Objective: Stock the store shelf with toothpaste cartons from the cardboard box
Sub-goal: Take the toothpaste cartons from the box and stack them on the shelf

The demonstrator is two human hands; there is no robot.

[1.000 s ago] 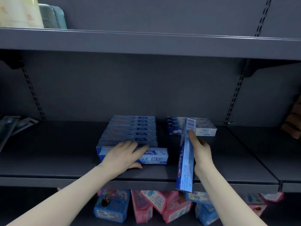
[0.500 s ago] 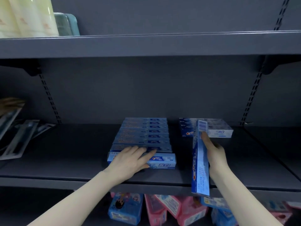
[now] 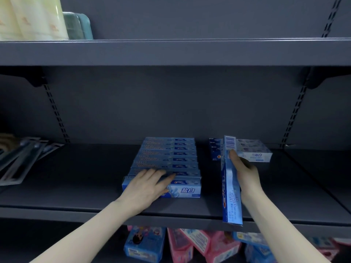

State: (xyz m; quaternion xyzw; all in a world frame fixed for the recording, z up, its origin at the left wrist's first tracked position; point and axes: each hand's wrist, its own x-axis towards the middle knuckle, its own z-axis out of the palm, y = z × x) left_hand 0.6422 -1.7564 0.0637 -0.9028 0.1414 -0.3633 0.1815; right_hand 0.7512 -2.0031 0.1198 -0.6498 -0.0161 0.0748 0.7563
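Observation:
Several blue toothpaste cartons lie in a row front to back on the dark middle shelf. My left hand rests flat on the frontmost carton, fingers straight. My right hand grips another blue carton, held on edge with its barcode end pointing to the back. Behind it, a short second group of cartons lies at the back right of the shelf. The cardboard box is out of view.
Flat grey packets lie at the shelf's left end. Pale yellow bottles and a teal container stand on the upper shelf. Pink and blue packs fill the shelf below. Bracket arms hang under the upper shelf.
The view has shifted, so the shelf sits further right. My left hand stays on the front carton. My right hand keeps the upright carton beside the row.

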